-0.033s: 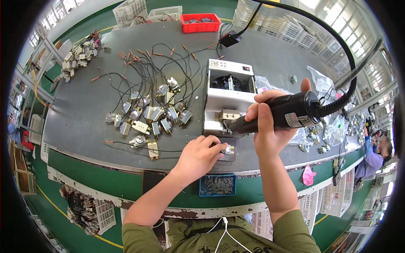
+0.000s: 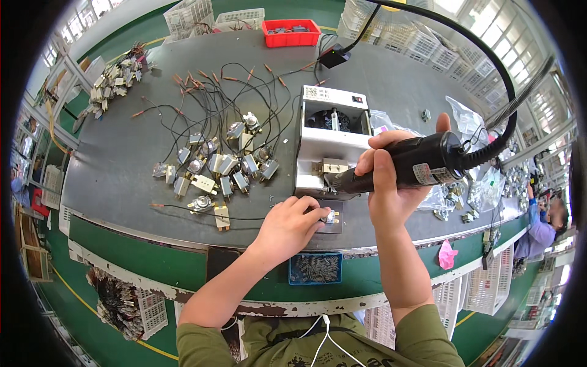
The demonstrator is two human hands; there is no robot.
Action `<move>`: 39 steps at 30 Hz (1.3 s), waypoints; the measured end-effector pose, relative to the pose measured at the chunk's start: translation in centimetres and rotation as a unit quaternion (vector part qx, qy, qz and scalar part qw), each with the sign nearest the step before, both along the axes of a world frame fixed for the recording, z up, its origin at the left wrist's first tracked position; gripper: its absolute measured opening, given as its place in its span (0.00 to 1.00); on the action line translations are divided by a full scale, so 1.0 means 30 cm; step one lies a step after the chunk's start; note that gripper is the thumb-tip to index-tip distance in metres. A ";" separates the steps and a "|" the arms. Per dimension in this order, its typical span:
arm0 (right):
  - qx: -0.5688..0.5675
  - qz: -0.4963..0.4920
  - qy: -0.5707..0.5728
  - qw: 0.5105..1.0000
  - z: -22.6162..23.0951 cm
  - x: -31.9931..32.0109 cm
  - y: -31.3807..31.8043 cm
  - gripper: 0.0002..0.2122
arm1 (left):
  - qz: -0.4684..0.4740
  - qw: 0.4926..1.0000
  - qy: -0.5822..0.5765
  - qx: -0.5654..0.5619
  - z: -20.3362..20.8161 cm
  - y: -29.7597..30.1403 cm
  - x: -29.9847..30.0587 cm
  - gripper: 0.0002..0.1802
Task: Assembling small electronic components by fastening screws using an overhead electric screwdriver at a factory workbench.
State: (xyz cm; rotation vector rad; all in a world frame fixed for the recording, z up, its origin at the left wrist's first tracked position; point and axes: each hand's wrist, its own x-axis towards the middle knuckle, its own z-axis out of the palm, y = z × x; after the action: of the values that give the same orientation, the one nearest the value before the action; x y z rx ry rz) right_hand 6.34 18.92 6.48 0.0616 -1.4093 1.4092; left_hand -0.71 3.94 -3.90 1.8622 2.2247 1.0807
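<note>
My right hand (image 2: 397, 177) is wrapped round a black corded electric screwdriver (image 2: 422, 160). It is tilted, and its tapered front end lies at the screw feeder (image 2: 333, 144), a white and metal box with a drum inside. Just in front of the feeder, my left hand (image 2: 291, 223) pinches a small thermostat (image 2: 332, 217) with pale casing and brass terminals against the bench. My fingers hide part of it. A black copper-tipped lead (image 2: 183, 208) runs leftward from beneath that hand. Several similar thermostats (image 2: 226, 165) lie in a group to the left, their thin black leads tangled behind them.
A blue tray (image 2: 315, 283) of small metal parts sits below the bench's front edge. A red bin (image 2: 291, 39) stands at the back. Plastic bags (image 2: 489, 186) and loose parts lie right. The screwdriver's thick cable (image 2: 510, 92) arches overhead. Another person (image 2: 538, 229) is far right.
</note>
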 end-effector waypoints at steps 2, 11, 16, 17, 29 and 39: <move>0.023 -0.019 -0.024 0.999 0.003 0.001 -0.003 0.45 | 0.000 1.000 -0.001 -0.002 0.000 0.000 0.000 0.16; 0.052 -0.117 -0.056 0.990 -0.005 -0.014 -0.040 0.46 | -0.001 1.000 0.003 0.000 0.002 -0.001 0.004 0.15; 0.079 -0.124 -0.053 0.988 -0.013 -0.016 -0.043 0.44 | -0.003 1.000 -0.004 -0.026 0.001 -0.001 -0.003 0.15; 0.071 -0.040 -0.069 0.994 -0.003 -0.012 -0.024 0.43 | -0.006 1.000 -0.007 -0.019 0.001 -0.001 -0.005 0.15; 0.037 -0.022 -0.083 0.996 0.019 -0.040 -0.032 0.41 | 0.000 1.000 0.004 -0.017 0.011 0.006 0.005 0.14; -0.069 0.032 -0.116 0.990 0.026 0.119 -0.057 0.47 | 0.014 0.999 -0.026 -0.014 -0.019 0.002 0.010 0.14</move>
State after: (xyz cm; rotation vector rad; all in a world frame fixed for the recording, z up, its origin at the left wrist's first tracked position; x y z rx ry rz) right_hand 9.89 17.22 7.25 -0.1523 -1.5046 1.6046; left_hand -0.41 4.00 -4.46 1.7768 2.2317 1.0839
